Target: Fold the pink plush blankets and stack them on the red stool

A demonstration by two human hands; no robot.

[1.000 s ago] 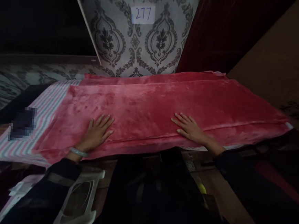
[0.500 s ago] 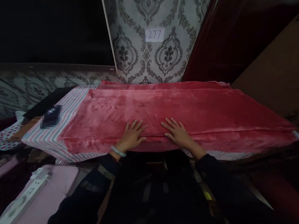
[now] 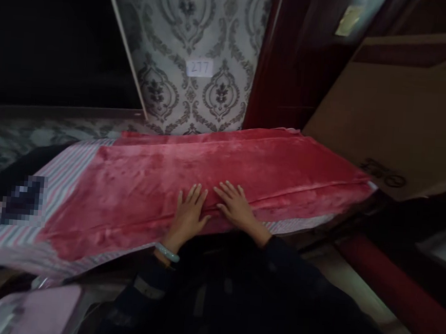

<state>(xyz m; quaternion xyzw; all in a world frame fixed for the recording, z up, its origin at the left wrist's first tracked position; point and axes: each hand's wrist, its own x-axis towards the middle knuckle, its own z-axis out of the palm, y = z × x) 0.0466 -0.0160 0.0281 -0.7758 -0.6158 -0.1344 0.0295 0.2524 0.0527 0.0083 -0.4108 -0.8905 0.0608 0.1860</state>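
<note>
A plush red blanket (image 3: 145,176), folded into a long strip, lies over a striped cloth (image 3: 72,163) on a raised surface. My left hand (image 3: 188,216) rests flat near the blanket's front edge, fingers spread, a pale bangle (image 3: 167,252) on its wrist. Just to its right, my right hand (image 3: 235,206) also lies flat on the plush with its fingers apart. Neither hand grips anything. Along the front, a lower layer of the blanket shows beneath the upper fold. At the left end a dark blurred-out item (image 3: 22,200) sits on the striped cloth.
A large dark screen (image 3: 55,35) stands behind on the left. Patterned wallpaper (image 3: 195,31) carries a paper marked 277 (image 3: 199,67). A big cardboard box (image 3: 404,114) leans beyond the right end, beside a dark red door (image 3: 293,64). A pink panel (image 3: 47,310) is low at left.
My view has swung to the right, bringing more of the cardboard box into sight. Both hands stay flat on the blanket, now slightly closer together.
</note>
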